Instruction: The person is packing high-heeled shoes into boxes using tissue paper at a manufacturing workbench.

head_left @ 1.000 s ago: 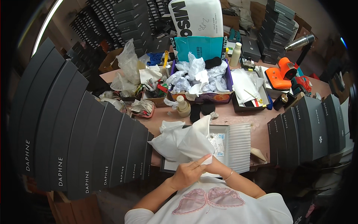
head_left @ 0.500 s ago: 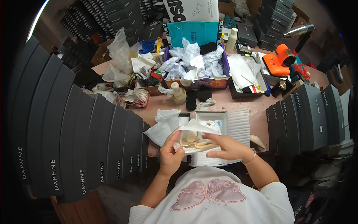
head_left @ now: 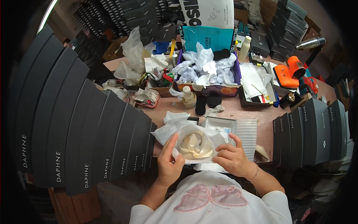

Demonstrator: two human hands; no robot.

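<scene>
A white bag or paper wrapping is held up in front of my chest, its mouth spread wide. Inside it lies a cream-coloured shoe with a knotted or bow-like front; whether there is a second one I cannot tell. My left hand grips the left rim, thumb toward the near side and fingers along the outer edge. At the right rim, my right hand pinches the edge with bent fingers, its index finger raised. Below and behind the wrapping, an open grey box is partly covered, with a ribbed white sheet along its right.
Dark shoe boxes stand in a long row at left, more at right. Crumpled tissue fills a purple-edged carton at the back. A cream bottle and black pads sit before it. An orange tool lies back right.
The wrapping has been spread open and tilted, so the cream shoe inside shows more. My right hand has moved from over the opening to its right rim. The whole view has shifted slightly.
</scene>
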